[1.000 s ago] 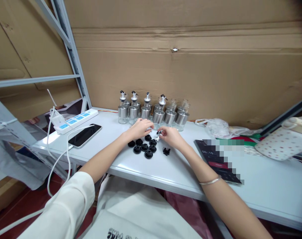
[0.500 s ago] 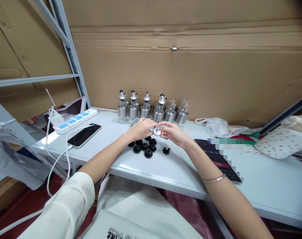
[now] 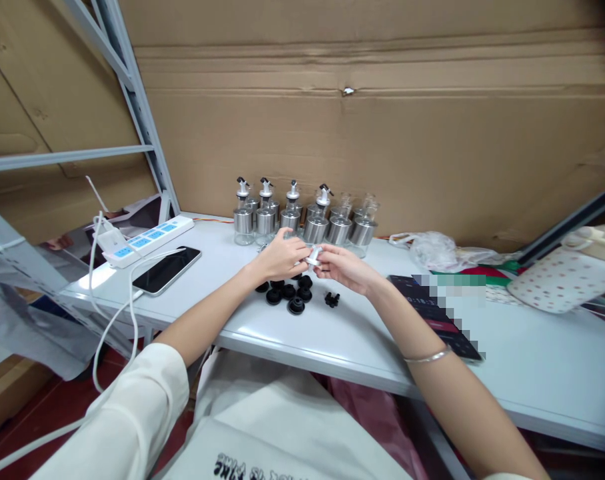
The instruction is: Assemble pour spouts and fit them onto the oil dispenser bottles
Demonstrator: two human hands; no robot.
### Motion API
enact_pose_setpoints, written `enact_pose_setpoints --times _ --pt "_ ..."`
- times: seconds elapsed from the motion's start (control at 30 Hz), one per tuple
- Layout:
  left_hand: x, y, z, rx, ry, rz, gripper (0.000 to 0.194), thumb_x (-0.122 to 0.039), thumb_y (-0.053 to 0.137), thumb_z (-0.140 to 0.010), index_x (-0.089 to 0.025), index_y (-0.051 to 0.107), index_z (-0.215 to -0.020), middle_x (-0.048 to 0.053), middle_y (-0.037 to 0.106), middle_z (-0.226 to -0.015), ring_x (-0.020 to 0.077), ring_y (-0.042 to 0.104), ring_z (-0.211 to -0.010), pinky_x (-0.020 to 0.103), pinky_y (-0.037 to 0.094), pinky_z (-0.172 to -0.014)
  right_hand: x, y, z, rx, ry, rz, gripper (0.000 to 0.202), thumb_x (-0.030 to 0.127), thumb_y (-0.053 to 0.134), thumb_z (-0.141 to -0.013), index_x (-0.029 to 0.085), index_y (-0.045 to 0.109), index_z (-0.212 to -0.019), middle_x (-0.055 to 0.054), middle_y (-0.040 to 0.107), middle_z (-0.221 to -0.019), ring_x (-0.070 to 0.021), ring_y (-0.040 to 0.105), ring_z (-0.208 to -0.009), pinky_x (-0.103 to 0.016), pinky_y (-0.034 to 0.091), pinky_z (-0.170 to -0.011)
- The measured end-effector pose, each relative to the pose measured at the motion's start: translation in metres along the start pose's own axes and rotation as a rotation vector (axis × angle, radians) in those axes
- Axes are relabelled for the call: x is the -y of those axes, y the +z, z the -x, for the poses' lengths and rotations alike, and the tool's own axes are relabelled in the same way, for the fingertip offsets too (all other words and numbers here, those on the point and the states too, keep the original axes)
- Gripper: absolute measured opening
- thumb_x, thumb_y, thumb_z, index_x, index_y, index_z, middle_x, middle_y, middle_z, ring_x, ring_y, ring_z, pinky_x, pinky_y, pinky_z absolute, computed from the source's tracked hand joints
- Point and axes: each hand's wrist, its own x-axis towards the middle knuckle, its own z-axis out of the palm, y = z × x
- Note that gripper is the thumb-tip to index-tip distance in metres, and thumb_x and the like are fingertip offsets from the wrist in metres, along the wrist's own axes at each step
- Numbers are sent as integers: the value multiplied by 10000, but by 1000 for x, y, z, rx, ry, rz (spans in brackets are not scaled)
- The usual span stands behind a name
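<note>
Between my two hands is a silver pourer top (image 3: 314, 256), held above the table. My right hand (image 3: 340, 267) pinches it from the right, fingers curled. From the left, my left hand (image 3: 284, 257) has its thumb and fingers closed at the same piece; its index finger is raised. Below them lie several black ribbed stoppers (image 3: 296, 305) in a cluster. A small group of black spout caps (image 3: 332, 299) sits right of these. Behind my hands stand glass bottles with steel sleeves (image 3: 315, 230), some topped with silver pourers and black spouts (image 3: 324, 195).
A white power strip (image 3: 147, 241) and a phone (image 3: 167, 270) lie at the left. At the right are a dark tablet-like device (image 3: 432, 313), a clear plastic bag (image 3: 435, 250) and a dotted container (image 3: 557, 280). Cardboard (image 3: 382, 147) walls the back.
The silver pourer top has been turned between my fingers, from its round face showing to its narrower side. My left index finger has lifted away from it.
</note>
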Motion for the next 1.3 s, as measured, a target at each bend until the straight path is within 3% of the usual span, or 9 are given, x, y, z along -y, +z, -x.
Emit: enact_pose_setpoints --times 0.2,0.33,0.93,1.17,1.3 --pt "5 4 0 -20 -49 -20 255 -206 408 -849 -153 608 -701 35 655 -743 154 578 -736 430 282 -990 -1 -3 -4 -141 -171 80 229 374 701 -684 178 618 -771 32 569 -657 -81 490 -572 -236 403 -574" --pt "2 5 -1 -8 -24 -15 244 -221 441 -827 -156 607 -662 28 660 -723 151 579 -720 420 283 -983 1 -2 -3 -165 -243 146 295 412 753 -621 176 607 -721 40 570 -631 -78 463 -554 -244 394 -581" --pt "-5 0 -2 59 -9 31 241 -221 429 -834 -152 608 -687 44 668 -736 159 589 -725 307 378 -790 -1 -2 -3 -161 -298 303 362 493 741 -605 186 615 -749 10 588 -648 -117 508 -605 -282 439 -628" --pt "-4 0 -2 102 -9 39 255 -186 401 -854 -141 631 -753 58 672 -784 167 604 -758 302 379 -757 1 -10 -3 -114 -299 434 337 492 661 -695 188 603 -828 -8 620 -715 -130 538 -657 -284 438 -661" --pt "-4 0 -3 110 -27 35 272 -192 391 -882 -140 610 -730 58 660 -781 174 605 -770 305 377 -749 7 -26 0 42 -166 632 252 414 693 -659 165 655 -673 -6 627 -619 -128 524 -586 -274 410 -595"
